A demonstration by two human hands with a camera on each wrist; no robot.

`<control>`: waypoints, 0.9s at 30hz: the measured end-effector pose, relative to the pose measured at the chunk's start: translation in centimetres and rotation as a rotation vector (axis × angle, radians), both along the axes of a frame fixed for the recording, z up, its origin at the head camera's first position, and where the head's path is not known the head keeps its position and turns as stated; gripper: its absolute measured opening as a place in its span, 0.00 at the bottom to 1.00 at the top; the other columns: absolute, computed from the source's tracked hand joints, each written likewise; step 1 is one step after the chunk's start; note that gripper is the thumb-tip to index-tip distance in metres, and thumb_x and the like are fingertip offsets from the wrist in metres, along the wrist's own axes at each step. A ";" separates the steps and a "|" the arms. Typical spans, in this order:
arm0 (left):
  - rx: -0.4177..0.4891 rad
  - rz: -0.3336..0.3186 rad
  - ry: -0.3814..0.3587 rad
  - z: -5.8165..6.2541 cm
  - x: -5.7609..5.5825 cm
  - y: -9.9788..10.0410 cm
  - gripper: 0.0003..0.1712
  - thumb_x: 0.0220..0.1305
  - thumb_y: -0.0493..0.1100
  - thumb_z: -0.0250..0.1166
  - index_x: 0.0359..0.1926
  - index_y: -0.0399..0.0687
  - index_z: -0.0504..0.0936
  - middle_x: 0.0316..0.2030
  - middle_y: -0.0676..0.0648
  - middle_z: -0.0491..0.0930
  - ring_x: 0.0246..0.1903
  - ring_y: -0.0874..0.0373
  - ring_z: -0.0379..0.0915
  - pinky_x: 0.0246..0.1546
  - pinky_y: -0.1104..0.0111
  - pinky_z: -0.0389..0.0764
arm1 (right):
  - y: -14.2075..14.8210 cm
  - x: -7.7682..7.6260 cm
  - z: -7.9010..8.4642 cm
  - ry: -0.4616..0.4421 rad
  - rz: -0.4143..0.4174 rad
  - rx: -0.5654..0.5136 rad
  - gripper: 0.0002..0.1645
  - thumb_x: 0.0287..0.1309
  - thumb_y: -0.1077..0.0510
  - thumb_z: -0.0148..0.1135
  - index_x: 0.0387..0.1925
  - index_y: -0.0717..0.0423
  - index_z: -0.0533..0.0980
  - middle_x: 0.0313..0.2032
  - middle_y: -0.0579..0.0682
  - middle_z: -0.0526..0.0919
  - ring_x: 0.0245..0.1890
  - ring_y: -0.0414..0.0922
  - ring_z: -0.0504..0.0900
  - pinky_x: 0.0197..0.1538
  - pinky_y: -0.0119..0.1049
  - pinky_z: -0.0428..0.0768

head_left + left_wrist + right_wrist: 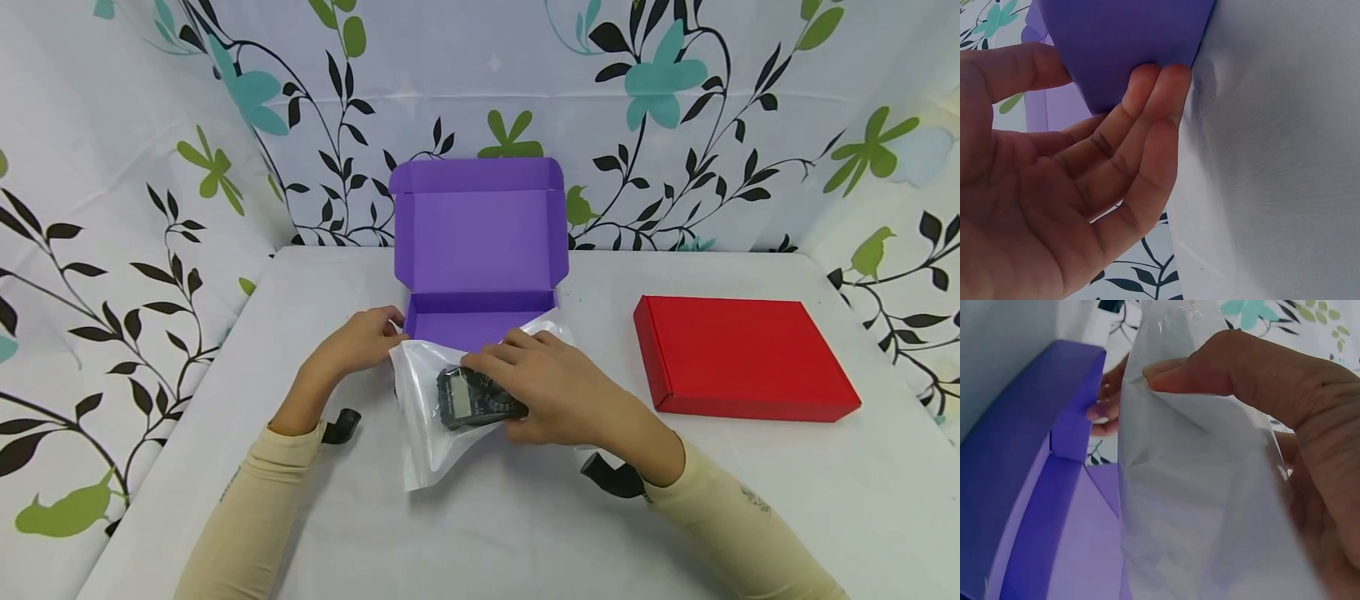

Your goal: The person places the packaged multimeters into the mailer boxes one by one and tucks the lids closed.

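Note:
A purple cardboard box [480, 237] stands with its lid raised at the middle of the table. My left hand [366, 337] holds the box's left side wall; in the left wrist view its fingertips [1169, 90] rest against the wall's outside, with the thumb at another edge. Over the box's front, my right hand [558, 387] grips a clear-and-white plastic bag [423, 429] with a black digital multimeter [465, 398] inside. The right wrist view has the thumb pressing the bag's white side [1179, 487], and the multimeter is hidden there.
A closed red box [742, 354] lies on the white table [750, 508] to the right. Behind the table hangs a cloth [480, 75] with leaves and birds printed on it. Black wrist mounts [611, 477] stick out beside both sleeves.

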State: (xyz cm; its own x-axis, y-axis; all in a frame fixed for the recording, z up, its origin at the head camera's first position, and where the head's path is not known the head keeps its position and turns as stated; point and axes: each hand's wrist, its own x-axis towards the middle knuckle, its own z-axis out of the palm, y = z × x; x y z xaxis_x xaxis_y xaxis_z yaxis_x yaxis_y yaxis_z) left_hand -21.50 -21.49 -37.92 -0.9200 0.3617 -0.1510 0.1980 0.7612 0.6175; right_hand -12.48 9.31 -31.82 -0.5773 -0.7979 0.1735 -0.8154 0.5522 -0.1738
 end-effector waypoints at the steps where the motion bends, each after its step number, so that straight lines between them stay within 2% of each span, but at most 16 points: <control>1: 0.008 -0.005 -0.007 0.0 0.0 0.0 0.19 0.72 0.41 0.59 0.54 0.29 0.76 0.37 0.39 0.85 0.36 0.47 0.79 0.39 0.56 0.79 | 0.2 -0.1 0.0 0.001 -0.004 -0.008 0.44 0.47 0.53 0.79 0.68 0.49 0.73 0.58 0.48 0.83 0.57 0.49 0.77 0.58 0.51 0.77; 5: 0.034 -0.008 -0.052 0.2 0.2 0.0 0.18 0.70 0.40 0.58 0.54 0.30 0.75 0.30 0.45 0.83 0.32 0.51 0.78 0.39 0.58 0.77 | 0.7 -0.5 0.2 0.012 -0.026 -0.029 0.43 0.46 0.54 0.77 0.68 0.49 0.75 0.58 0.49 0.83 0.57 0.49 0.77 0.57 0.50 0.78; 13: 0.033 -0.046 -0.127 0.9 0.7 0.8 0.19 0.69 0.39 0.59 0.53 0.28 0.74 0.33 0.44 0.86 0.33 0.51 0.83 0.42 0.55 0.79 | 1.4 -1.1 0.8 -0.031 -0.110 -0.042 0.46 0.46 0.53 0.81 0.70 0.49 0.75 0.61 0.49 0.82 0.57 0.50 0.76 0.59 0.53 0.77; 20: 0.024 -0.056 -0.183 0.9 1.2 0.9 0.20 0.69 0.38 0.59 0.55 0.27 0.72 0.36 0.42 0.85 0.32 0.53 0.84 0.43 0.56 0.81 | 1.6 -1.6 0.8 -0.041 -0.109 -0.068 0.45 0.48 0.53 0.78 0.70 0.50 0.74 0.60 0.49 0.82 0.56 0.50 0.77 0.58 0.53 0.78; 24: -0.007 -0.076 -0.167 1.2 1.4 1.1 0.18 0.69 0.40 0.60 0.52 0.29 0.75 0.30 0.45 0.85 0.32 0.54 0.82 0.42 0.58 0.79 | 1.8 -1.8 1.0 -0.042 -0.117 -0.094 0.44 0.46 0.54 0.78 0.68 0.50 0.75 0.57 0.48 0.83 0.53 0.49 0.77 0.54 0.49 0.78; 27: -0.019 -0.099 -0.132 1.5 1.4 1.4 0.13 0.69 0.41 0.60 0.46 0.33 0.78 0.26 0.47 0.84 0.30 0.54 0.79 0.39 0.59 0.78 | 2.1 -2.1 1.1 -0.049 -0.134 -0.112 0.44 0.46 0.55 0.77 0.68 0.49 0.75 0.54 0.47 0.84 0.48 0.48 0.77 0.46 0.45 0.79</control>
